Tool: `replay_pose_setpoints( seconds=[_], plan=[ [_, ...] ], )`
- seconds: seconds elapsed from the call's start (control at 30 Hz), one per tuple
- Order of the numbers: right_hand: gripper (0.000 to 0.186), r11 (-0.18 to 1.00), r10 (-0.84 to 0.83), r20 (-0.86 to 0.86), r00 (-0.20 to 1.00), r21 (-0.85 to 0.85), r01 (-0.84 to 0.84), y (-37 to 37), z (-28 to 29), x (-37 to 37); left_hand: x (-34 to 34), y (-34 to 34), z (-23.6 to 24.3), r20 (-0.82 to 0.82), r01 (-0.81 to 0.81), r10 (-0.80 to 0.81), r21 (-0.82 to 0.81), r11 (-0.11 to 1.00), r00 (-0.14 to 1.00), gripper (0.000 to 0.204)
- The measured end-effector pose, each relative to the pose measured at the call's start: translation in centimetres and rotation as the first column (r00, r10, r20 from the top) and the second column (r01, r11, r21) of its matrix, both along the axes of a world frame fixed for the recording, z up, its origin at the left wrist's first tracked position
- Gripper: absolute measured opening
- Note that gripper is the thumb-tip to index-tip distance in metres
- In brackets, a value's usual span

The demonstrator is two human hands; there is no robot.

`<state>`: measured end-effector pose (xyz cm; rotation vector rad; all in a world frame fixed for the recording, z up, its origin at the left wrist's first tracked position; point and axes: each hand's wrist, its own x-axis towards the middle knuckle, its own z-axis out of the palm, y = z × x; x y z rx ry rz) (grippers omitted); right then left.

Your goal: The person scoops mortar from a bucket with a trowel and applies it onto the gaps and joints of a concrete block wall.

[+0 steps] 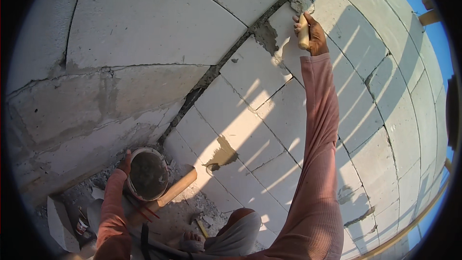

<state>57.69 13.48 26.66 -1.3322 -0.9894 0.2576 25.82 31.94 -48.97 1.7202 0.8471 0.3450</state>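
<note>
Up at the wall corner, the right hand [316, 33] has its fingers clenched round the wooden handle of a trowel [303, 33]; the blade is hard to make out against pale, lumpy mortar [302, 4] by the joint [226, 60]; a loose lump could drop if pressed badly, with a bare foot [192, 241] far below; down low, the left hand [124, 164] lies against the rim of the bucket [167, 183]; its fingertips are hidden, so I can't tell how firmly they grasp; grey mortar [147, 173] sits inside; with rubble underneath and a wooden post [178, 188] just beside it, a careless pull might tip the bucket and spill its load.
</note>
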Motion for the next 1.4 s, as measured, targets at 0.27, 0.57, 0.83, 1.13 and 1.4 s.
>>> replay_pose_setpoints(
  seconds=[0.27, 0.57, 0.83, 1.13, 1.4],
  plan=[
    [0.028, 0.940, -0.210, 0.104, 0.972, -0.254, 0.230, -3.9, 0.7, -2.8, 1.2, 0.8, 0.3, -0.061, 0.063, -0.070, -0.109, 0.992, 0.996, 0.104],
    [0.040, 0.588, -0.253, 0.859, 0.446, -0.229, 0.775, -3.6, 4.2, -8.1, 4.8, 2.8, -12.3, 0.074, 0.051, -0.040, -0.154, 0.987, 0.996, 0.101],
    [0.043, 0.444, -0.337, 0.940, 0.043, 0.119, 0.888, -3.8, 11.0, -9.2, 2.0, 1.5, -3.0, -0.014, 0.057, -0.059, -0.142, 0.988, 0.998, 0.107],
    [0.025, 0.879, -0.201, 0.426, 0.882, -0.319, 0.355, -3.4, 14.8, -3.6, 1.2, 1.3, -3.5, -0.062, 0.007, -0.017, -0.159, 0.987, 0.998, 0.108],
    [0.027, 0.820, -0.277, 0.474, 0.836, -0.337, 0.463, -5.5, 13.4, -5.1, 1.7, 2.4, -7.1, -0.185, -0.064, 0.032, -0.169, 0.984, 0.982, 0.105]
  ],
)
